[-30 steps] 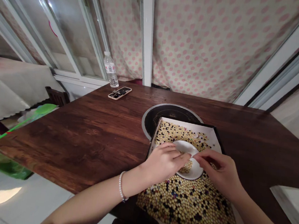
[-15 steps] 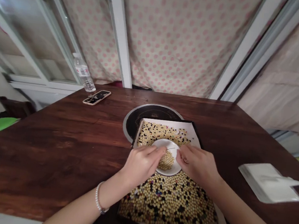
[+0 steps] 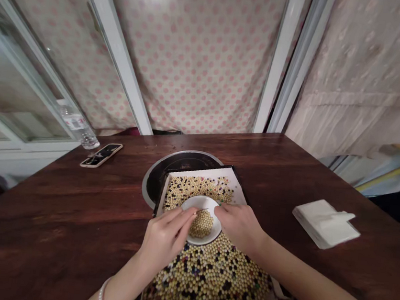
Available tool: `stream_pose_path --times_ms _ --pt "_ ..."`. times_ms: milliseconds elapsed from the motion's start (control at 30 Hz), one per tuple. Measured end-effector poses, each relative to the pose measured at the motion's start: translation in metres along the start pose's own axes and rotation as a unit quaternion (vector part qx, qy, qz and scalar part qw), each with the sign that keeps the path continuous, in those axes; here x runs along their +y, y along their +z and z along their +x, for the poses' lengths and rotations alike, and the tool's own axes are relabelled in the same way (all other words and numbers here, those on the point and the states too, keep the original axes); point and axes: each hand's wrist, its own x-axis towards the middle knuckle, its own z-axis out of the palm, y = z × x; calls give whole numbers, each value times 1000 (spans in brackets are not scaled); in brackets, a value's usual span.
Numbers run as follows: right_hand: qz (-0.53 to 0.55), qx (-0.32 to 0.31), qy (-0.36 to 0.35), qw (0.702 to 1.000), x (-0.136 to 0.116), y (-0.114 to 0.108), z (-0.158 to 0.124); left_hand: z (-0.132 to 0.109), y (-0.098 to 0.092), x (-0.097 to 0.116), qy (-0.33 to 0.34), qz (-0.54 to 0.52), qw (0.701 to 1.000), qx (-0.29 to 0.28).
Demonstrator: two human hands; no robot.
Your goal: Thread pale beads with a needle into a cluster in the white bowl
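Note:
A small white bowl (image 3: 187, 203) partly filled with pale yellow beads (image 3: 201, 224) rests on a tray (image 3: 207, 171) of yellow, black and a few coloured beads (image 3: 220, 268). Over the bowl's left side, my left hand (image 3: 167, 230) is closed in a pinch. A thin dark needle (image 3: 203, 209) points out of its fingertips to the right, above the beads. My right hand (image 3: 240, 224) is closed at the bowl's right rim, its fingertips curled inward. What it holds is hidden; a tiny green spot shows beside its fingertips.
A round black hotplate (image 3: 159, 174) lies partly under the tray's far end. To the left are a phone (image 3: 101, 155) and a clear water bottle (image 3: 80, 126). On the right lies a stack of white tissues (image 3: 325, 223). A polka-dot curtain (image 3: 195, 67) hangs beyond the wooden table (image 3: 105, 216).
The view has turned to the right, so everything appears shifted left. My right fingertips sit at the bowl's rim, with a green spot now visible there. My left hand keeps its pinch on the needle.

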Motion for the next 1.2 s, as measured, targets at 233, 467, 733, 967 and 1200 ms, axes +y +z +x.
stream_pose_path --times_ms 233,467,733,967,1200 --pt "19 -32 39 999 5 -4 3 -1 0 -2 23 -2 1000 -20" --pt "25 -45 82 995 13 -12 7 0 -1 -4 32 -9 999 -26" --pt "32 -9 23 999 4 -19 6 0 0 -3 47 -2 997 -58" --pt "45 48 -31 997 -1 -13 1 3 1 -3 51 20 997 -58" --pt "29 105 -83 991 -1 -4 5 3 2 -12 97 46 994 -34"
